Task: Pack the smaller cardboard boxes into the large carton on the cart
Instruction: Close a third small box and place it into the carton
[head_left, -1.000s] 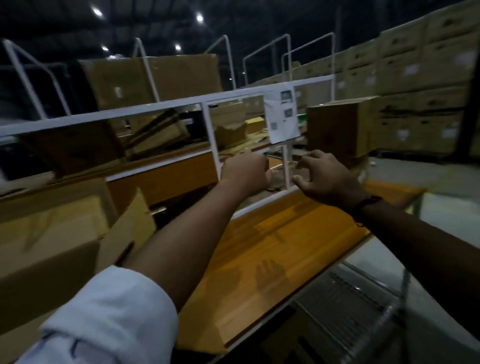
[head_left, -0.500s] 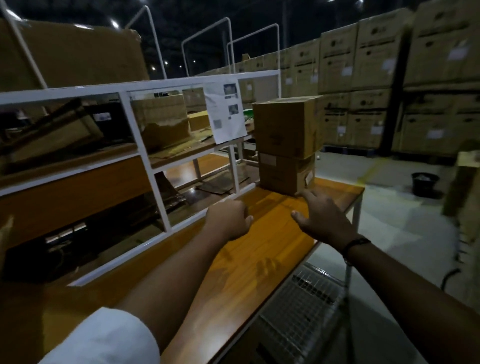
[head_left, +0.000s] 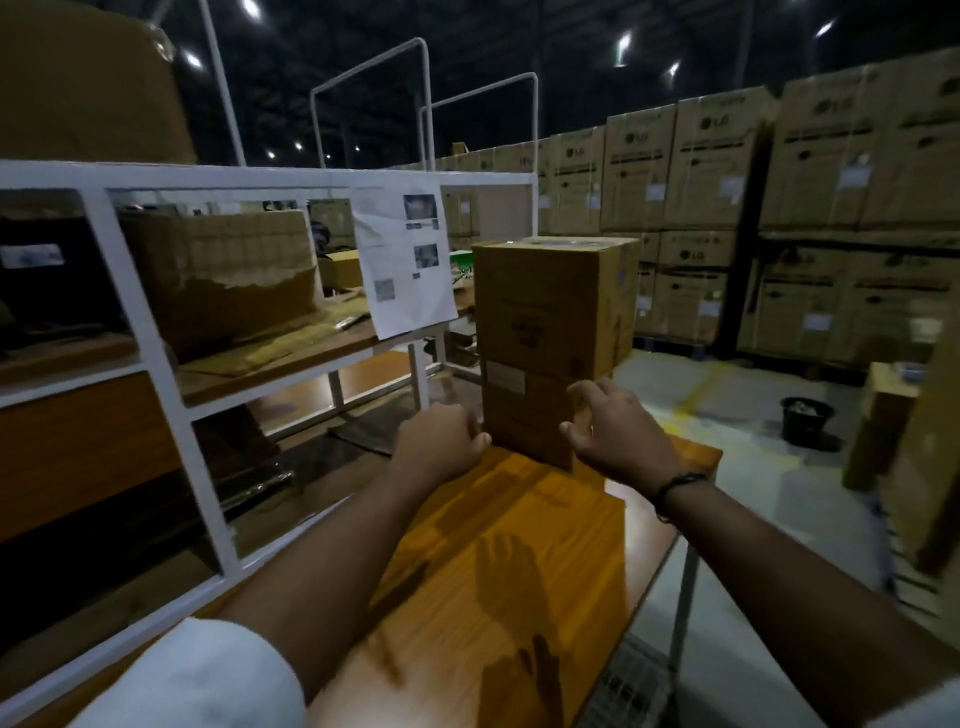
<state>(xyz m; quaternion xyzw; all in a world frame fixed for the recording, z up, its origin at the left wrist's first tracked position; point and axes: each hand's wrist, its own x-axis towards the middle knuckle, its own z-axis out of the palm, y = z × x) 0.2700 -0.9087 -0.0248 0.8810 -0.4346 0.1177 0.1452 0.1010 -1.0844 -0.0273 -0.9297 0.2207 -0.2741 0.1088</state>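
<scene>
Cardboard sits under both hands at the centre of the frame. The right hand (head_left: 618, 441) curls its fingers round the near right edge of the lower box (head_left: 524, 415). The left hand (head_left: 441, 447), fingers curled, lies against that box's left edge, though I cannot tell whether it has a real hold. The upper box (head_left: 550, 306) rests on the lower one, and the pair stands at the far end of the table (head_left: 493, 571). By my reading the packing is only at the pick-up: neither box looks lifted, and the large carton is not in view. The wire mesh (head_left: 623, 680) at lower right may belong to the cart. The table is orange wood grain. A white rack (head_left: 156, 364) with a printed sheet (head_left: 405, 260) fills the left. Stacked cartons (head_left: 779, 208) wall the upper right above a black bucket (head_left: 805, 415), under dim ceiling lamps.
</scene>
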